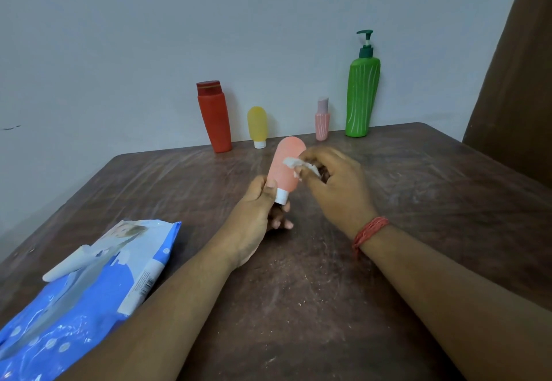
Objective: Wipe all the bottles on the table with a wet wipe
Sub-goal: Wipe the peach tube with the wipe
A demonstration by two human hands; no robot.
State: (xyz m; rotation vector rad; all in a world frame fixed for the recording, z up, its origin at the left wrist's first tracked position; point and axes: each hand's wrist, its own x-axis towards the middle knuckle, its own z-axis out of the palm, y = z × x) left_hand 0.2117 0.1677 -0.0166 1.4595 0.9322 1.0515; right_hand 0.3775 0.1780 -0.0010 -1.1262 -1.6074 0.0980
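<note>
My left hand (254,216) holds a salmon-pink tube bottle (285,165) by its white cap end, raised above the table and tilted away from me. My right hand (334,186) pinches a crumpled white wet wipe (298,165) against the bottle's right side. Along the wall at the back stand a red bottle (214,118), a small yellow tube bottle (257,127) on its white cap, a small pink bottle (322,121) and a tall green pump bottle (362,97).
A blue wet-wipe pack (83,291) with its flap lifted lies at the near left of the dark brown table (418,201). A brown panel (513,82) rises at the right. The table ends at the pale wall behind the bottles.
</note>
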